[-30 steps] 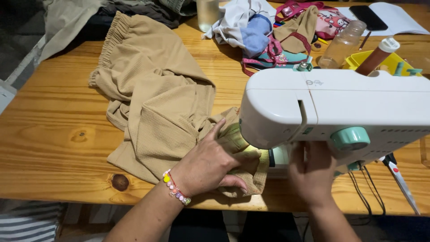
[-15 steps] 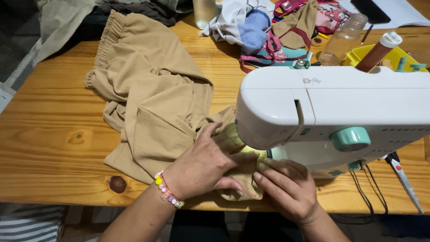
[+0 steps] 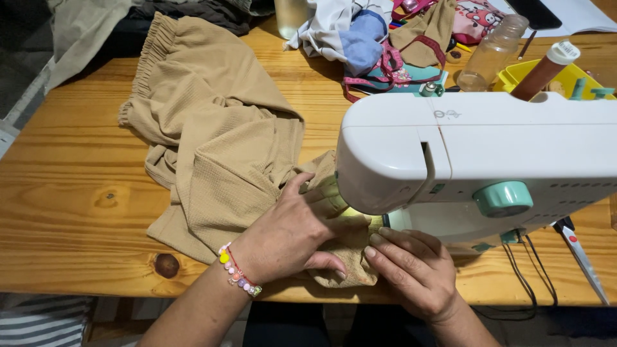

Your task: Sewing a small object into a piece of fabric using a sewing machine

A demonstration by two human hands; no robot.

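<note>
- left hand (image 3: 289,234): laid palm-down on the tan fabric (image 3: 218,148), fingers spread and pressing it flat just beside the machine head; thumb curled at the cloth's near edge. beaded bracelet (image 3: 239,270) on the wrist.
- right hand (image 3: 411,270): fingers extended, tips resting on the same fabric's folded edge under the machine arm; not closed around anything.
- tan fabric: spread over the wooden table (image 3: 64,212), elastic waistband end far left, near corner fed beneath the white sewing machine (image 3: 475,148).
- needle area: hidden by the machine head.
- background: clear plastic bottle (image 3: 491,51), yellow tray (image 3: 520,74), heap of mixed cloth (image 3: 360,32).
</note>
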